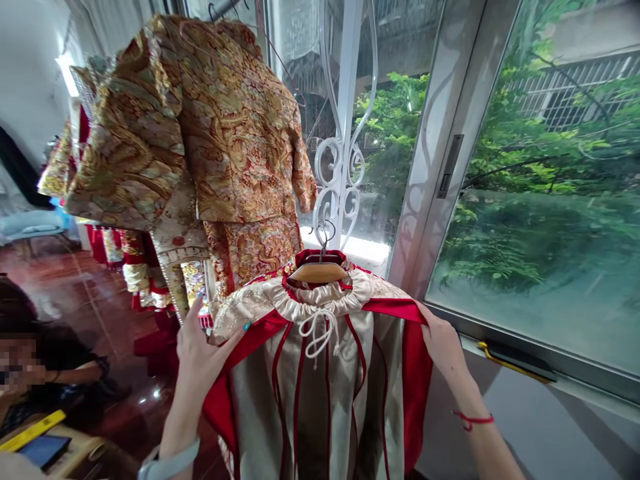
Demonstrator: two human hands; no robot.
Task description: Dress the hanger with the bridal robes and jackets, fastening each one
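In front of me hangs a cream satin garment (311,380) with red piping and red side panels. Its gathered top edge is tied with a white cord bow (318,331). It hangs over a wooden hanger (319,272), and a red embroidered collar shows behind. My left hand (201,353) pinches the garment's left shoulder edge, thumb on the near side. My right hand (444,339) grips the red border at the right shoulder, its fingers partly hidden behind the cloth. Between both hands the fabric is spread wide.
Gold and red brocade jackets (240,127) hang close behind on the left. A window (530,287) with a white iron scroll (334,160) is to the right; a black and yellow object (517,362) lies on its sill. A person (55,367) sits low at left, near a tablet (46,452).
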